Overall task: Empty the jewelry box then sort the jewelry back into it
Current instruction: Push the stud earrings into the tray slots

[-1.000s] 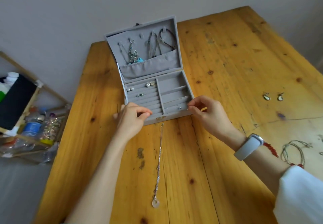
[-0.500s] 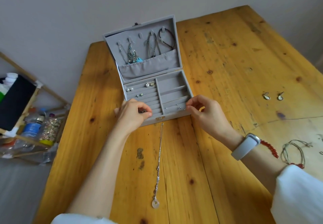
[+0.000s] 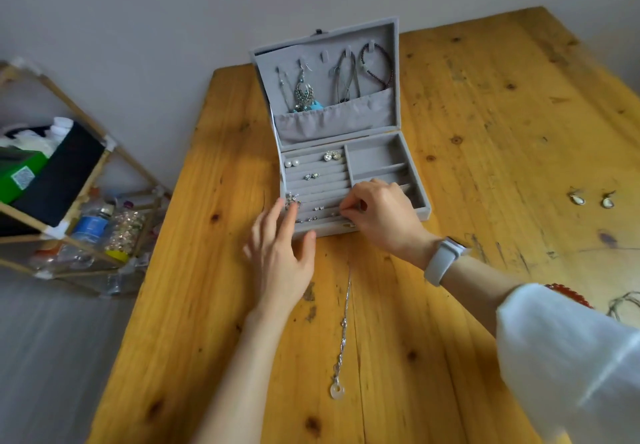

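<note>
The grey jewelry box (image 3: 353,180) stands open on the wooden table (image 3: 485,131). The right hand (image 3: 381,215) pinches something small over its ring rows; the left hand (image 3: 284,256) rests flat with spread fingers at its front-left corner.

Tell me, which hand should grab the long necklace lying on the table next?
Probably the left hand. It lies open and empty at the jewelry box front, right above the necklace. The right hand is busy pinching something small in the ring rows.
</note>
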Action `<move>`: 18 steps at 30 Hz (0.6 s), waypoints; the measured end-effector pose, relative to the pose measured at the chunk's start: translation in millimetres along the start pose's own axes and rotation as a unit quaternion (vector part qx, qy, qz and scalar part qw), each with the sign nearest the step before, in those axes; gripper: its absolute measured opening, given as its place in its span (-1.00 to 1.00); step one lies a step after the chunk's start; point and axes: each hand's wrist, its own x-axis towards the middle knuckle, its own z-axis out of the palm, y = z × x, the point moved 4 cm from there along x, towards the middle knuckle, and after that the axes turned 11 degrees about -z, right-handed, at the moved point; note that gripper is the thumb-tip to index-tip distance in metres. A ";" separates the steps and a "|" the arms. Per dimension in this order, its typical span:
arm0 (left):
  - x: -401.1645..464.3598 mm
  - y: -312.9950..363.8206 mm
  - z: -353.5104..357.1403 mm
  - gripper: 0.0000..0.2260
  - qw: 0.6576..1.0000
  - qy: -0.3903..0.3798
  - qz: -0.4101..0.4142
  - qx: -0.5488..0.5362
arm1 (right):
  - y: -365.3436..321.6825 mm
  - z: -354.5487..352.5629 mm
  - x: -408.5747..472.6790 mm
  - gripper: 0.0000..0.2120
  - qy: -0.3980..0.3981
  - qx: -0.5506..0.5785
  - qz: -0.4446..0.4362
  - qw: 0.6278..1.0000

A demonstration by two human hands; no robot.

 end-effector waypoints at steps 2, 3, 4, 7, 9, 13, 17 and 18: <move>-0.5 -2.3 3.8 -0.43 1.000 -0.012 -0.016 0.000 | -0.9 4.0 3.5 -0.90 -0.012 -0.020 -0.004 1.000; -0.1 -2.6 5.4 -0.41 1.000 -0.015 -0.018 0.002 | -0.8 5.1 4.9 -0.90 -0.017 -0.026 -0.002 1.000; 0.0 -3.1 6.6 -0.40 1.000 -0.015 -0.017 0.006 | -0.8 5.7 5.7 -0.90 -0.021 -0.029 -0.002 0.999; 0.5 -5.1 9.2 -0.39 1.000 -0.014 -0.014 0.016 | -1.9 5.9 7.6 -0.90 -0.024 -0.029 -0.002 0.999; -0.3 -6.4 9.9 -0.40 1.000 -0.013 -0.013 0.015 | -3.4 5.8 7.8 -0.90 -0.021 -0.028 -0.008 0.999; -0.3 -6.9 10.4 -0.40 1.000 -0.009 -0.010 0.021 | -2.1 7.2 9.4 -0.90 -0.033 -0.036 -0.012 0.999; -0.9 -5.6 10.5 -0.39 0.999 -0.015 -0.008 0.040 | 0.8 7.7 9.9 -0.86 -0.053 -0.042 -0.014 0.998; -1.0 -5.4 10.5 -0.38 0.999 -0.018 -0.008 0.044 | 1.2 8.5 8.7 -0.83 -0.063 -0.054 -0.019 0.996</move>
